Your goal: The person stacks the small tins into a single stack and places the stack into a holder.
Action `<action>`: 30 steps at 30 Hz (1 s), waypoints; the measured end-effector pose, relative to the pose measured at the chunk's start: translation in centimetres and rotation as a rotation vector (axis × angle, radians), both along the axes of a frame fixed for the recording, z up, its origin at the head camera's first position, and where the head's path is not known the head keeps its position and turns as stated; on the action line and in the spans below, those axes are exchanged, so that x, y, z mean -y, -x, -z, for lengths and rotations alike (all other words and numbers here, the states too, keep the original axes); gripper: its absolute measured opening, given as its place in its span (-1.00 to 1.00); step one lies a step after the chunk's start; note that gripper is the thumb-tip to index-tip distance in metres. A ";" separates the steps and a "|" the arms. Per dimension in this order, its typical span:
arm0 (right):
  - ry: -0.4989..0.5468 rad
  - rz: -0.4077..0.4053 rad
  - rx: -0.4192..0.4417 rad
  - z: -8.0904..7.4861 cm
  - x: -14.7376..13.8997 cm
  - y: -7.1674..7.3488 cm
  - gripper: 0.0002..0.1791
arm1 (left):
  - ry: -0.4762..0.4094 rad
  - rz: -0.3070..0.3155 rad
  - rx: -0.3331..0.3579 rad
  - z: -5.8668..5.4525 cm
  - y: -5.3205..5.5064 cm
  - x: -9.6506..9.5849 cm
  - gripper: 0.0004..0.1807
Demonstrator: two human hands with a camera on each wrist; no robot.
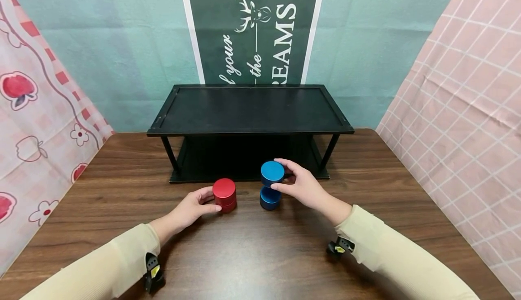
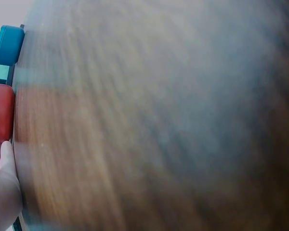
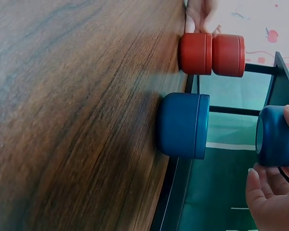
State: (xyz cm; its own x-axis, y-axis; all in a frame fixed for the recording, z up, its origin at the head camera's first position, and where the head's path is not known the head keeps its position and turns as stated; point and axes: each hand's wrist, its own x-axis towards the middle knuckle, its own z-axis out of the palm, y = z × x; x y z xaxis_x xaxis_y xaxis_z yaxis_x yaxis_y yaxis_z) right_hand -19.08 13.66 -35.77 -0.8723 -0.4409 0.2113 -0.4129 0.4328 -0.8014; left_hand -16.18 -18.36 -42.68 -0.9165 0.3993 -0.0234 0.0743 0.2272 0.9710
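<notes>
Two small round red tins stand stacked on the wooden table, the upper red tin [image 1: 224,188] on the lower red tin [image 1: 229,207]. My left hand [image 1: 188,210] holds this stack from its left side, thumb in front and fingers partly hidden behind. To the right, a blue tin [image 1: 270,200] stands on the table. Directly above it, my right hand [image 1: 304,188] grips a second blue tin [image 1: 272,172] between thumb and fingers. In the right wrist view a gap separates the held blue tin [image 3: 275,137] from the standing one [image 3: 182,126].
Behind the tins stands a black two-level shelf [image 1: 252,110], its lower board just beyond them. A green and teal cloth [image 1: 134,42] hangs at the back. Patterned cloths hang at both sides of the wooden table [image 1: 244,254].
</notes>
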 end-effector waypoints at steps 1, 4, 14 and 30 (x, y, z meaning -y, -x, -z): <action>-0.002 -0.002 -0.001 0.0 0.1 0.0 -0.31 | 0.000 0.000 0.000 0.0 0.0 0.0 -0.40; -0.010 -0.009 -0.001 0.0 0.4 0.1 -0.31 | -0.001 -0.002 -0.001 0.0 0.0 0.0 -0.40; 0.001 -0.027 -0.006 0.3 1.2 0.2 -0.30 | -0.001 0.005 0.001 0.0 0.0 0.1 -0.40; -0.010 -0.050 -0.028 0.4 2.3 0.4 -0.33 | 0.004 0.009 0.002 0.1 0.0 0.2 -0.39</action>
